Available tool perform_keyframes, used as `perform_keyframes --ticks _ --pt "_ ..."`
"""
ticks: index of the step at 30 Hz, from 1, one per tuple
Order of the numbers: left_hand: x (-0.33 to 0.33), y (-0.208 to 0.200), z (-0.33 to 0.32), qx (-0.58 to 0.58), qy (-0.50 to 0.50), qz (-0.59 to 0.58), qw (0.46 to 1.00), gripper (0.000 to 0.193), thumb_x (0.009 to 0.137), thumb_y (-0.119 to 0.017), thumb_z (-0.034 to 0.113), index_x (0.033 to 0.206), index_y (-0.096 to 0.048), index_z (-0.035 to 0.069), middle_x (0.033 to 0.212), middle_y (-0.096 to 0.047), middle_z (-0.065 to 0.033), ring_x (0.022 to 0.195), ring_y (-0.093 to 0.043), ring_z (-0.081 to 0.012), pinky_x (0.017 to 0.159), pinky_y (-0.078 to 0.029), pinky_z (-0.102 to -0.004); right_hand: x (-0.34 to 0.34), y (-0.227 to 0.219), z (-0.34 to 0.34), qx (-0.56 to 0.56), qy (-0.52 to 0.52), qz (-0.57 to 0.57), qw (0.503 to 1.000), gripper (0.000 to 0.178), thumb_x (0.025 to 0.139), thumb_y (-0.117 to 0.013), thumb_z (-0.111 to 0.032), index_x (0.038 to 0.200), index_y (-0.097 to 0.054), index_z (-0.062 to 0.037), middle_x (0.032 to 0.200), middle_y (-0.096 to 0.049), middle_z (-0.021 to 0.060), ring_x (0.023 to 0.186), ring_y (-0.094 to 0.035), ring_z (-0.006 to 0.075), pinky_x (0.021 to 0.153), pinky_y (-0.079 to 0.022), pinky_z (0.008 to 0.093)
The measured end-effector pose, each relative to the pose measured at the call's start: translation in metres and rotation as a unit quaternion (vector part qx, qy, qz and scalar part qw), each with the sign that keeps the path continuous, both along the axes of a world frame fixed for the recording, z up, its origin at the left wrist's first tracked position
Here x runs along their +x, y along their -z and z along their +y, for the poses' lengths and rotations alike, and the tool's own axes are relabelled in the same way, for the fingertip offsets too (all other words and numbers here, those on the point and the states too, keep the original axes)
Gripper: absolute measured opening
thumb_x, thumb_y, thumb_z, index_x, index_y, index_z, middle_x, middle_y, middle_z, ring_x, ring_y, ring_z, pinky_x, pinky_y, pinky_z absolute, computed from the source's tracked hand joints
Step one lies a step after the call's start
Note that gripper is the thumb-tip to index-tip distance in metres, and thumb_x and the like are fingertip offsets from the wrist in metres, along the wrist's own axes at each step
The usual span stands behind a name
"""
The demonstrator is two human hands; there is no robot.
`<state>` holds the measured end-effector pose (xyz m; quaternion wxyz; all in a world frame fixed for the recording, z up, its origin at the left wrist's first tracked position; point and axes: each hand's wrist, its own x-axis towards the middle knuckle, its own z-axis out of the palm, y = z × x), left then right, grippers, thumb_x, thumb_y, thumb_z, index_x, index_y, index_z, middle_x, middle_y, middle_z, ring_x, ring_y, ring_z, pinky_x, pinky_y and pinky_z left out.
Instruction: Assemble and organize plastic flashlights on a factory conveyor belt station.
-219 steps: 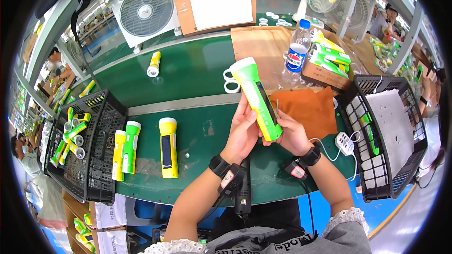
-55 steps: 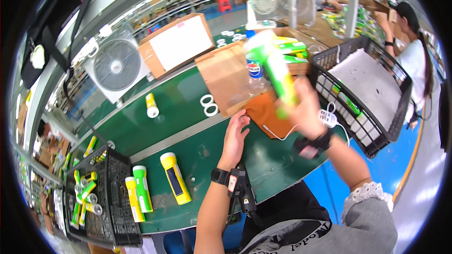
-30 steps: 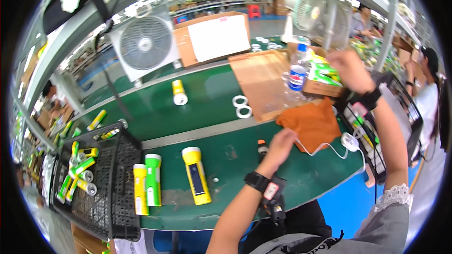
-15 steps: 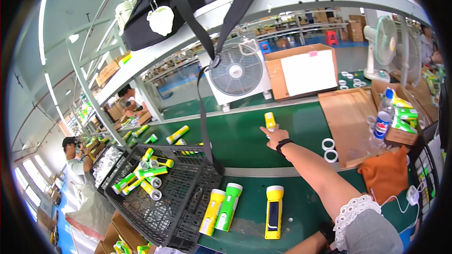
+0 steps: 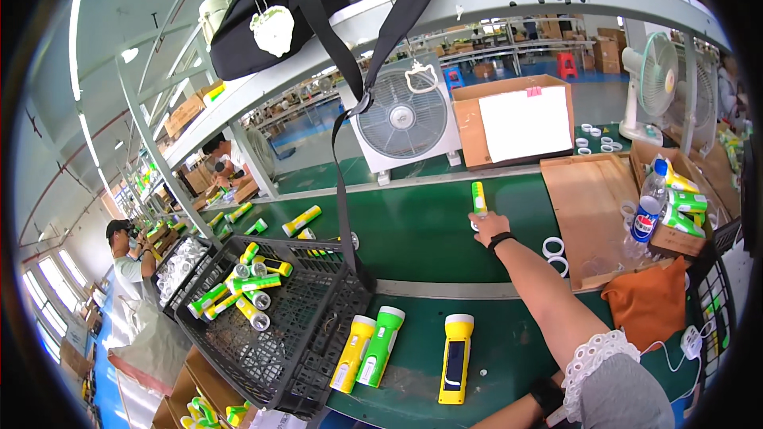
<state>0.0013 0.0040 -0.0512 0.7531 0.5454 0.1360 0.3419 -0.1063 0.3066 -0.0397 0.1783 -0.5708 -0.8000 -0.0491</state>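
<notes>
My right hand (image 5: 489, 227) reaches out over the green belt from the lower right, a black band on its wrist. Its fingers are bent around the near, pale end of a green and yellow flashlight (image 5: 478, 197), whose body points away from me. My left forearm (image 5: 509, 414) enters at the lower edge; the left hand is hidden behind my right sleeve. On the near green bench lie a yellow flashlight with a dark panel (image 5: 455, 361), a green flashlight (image 5: 381, 345) and another yellow flashlight (image 5: 352, 355).
A black crate (image 5: 306, 349) holding several flashlights stands at left. More flashlights lie on the belt (image 5: 413, 230) beyond it. At right are white rings (image 5: 553, 247), a wooden board (image 5: 588, 210), a bottle (image 5: 648, 206) and an orange cloth (image 5: 645, 298). A black strap (image 5: 339, 183) hangs in front.
My right hand has moved slightly right and its fingers have closed in. The flashlight at it has shifted right and now shows a green side; before, it looked yellow.
</notes>
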Motion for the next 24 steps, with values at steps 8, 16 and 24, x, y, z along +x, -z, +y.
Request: perform_keyframes --ticks 8,16,24 --pt "0.007 -0.001 -0.008 0.034 -0.019 0.025 0.999 0.034 0.08 -0.058 0.018 0.109 -0.051 0.0 0.11 -0.054 -0.0129 0.104 -0.049 -0.0216 0.091 -0.037 -0.0335 0.031 -0.024 0.008 -0.024 -0.022 -0.144 0.989 0.029 0.081 -0.044 -0.015 0.107 -0.05 -0.0264 0.072 -0.06 0.01 0.073 -0.063 0.0248 0.057 -0.046 0.0388" --pt "0.007 -0.001 -0.008 0.083 -0.046 0.047 0.994 0.033 0.08 -0.057 0.018 0.106 -0.052 0.0 0.107 -0.056 -0.0132 0.101 -0.051 -0.0219 0.089 -0.039 -0.0328 0.068 -0.047 -0.01 -0.103 -0.12 -0.119 0.98 0.033 0.071 -0.063 -0.016 0.1 -0.05 -0.0247 0.081 -0.061 0.0084 0.079 -0.061 0.0286 0.064 -0.047 0.0397" --pt "0.014 0.021 -0.005 0.248 -0.139 0.08 0.955 0.031 0.08 -0.056 0.018 0.104 -0.052 -0.001 0.104 -0.057 -0.0135 0.098 -0.052 -0.0222 0.087 -0.04 -0.0322 0.098 -0.049 -0.057 -0.138 -0.122 0.03 0.982 0.044 0.069 -0.07 -0.033 0.108 -0.051 -0.0256 0.09 -0.062 0.0085 0.086 -0.06 0.0294 0.071 -0.046 0.0411"
